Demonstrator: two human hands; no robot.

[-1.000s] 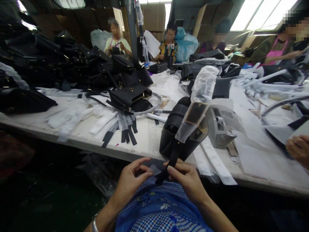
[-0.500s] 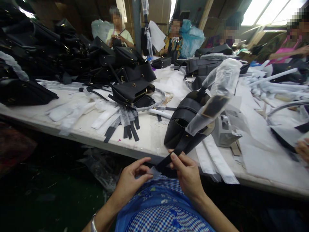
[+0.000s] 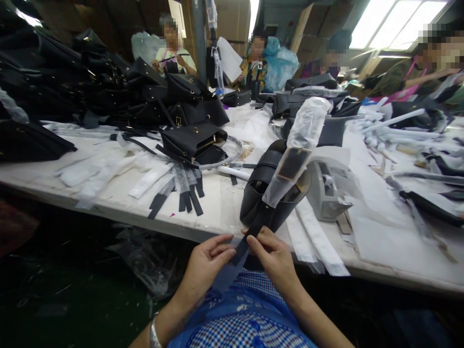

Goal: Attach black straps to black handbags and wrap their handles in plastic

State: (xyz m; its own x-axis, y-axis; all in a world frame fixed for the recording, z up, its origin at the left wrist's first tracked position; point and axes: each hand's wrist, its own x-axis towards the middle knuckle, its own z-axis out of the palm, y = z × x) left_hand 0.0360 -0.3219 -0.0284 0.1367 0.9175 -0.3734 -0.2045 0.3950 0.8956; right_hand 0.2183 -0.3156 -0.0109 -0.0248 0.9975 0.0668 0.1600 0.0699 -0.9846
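Note:
A black handbag point(image 3: 255, 193) stands at the table's front edge, its handle wrapped in clear plastic point(image 3: 308, 125). From it a black strap point(image 3: 256, 227) runs down toward my lap. My right hand point(image 3: 273, 253) pinches this strap between thumb and fingers, close below the bag. To its left, my left hand point(image 3: 210, 263) is closed on a translucent plastic sleeve point(image 3: 228, 270), which lies around or along the strap's lower end; I cannot tell which.
A grey tape dispenser point(image 3: 328, 188) stands right of the bag, near white strips point(image 3: 319, 241). Black straps in plastic point(image 3: 186, 188) and another handbag point(image 3: 192, 140) lie to the left. More black bags point(image 3: 72, 72) are heaped behind. Several people work across the table.
The plastic sleeve now reaches farther up along the strap, and my left hand has come nearer to my right. The wrapped handle has tipped leftward. The view has shifted slightly.

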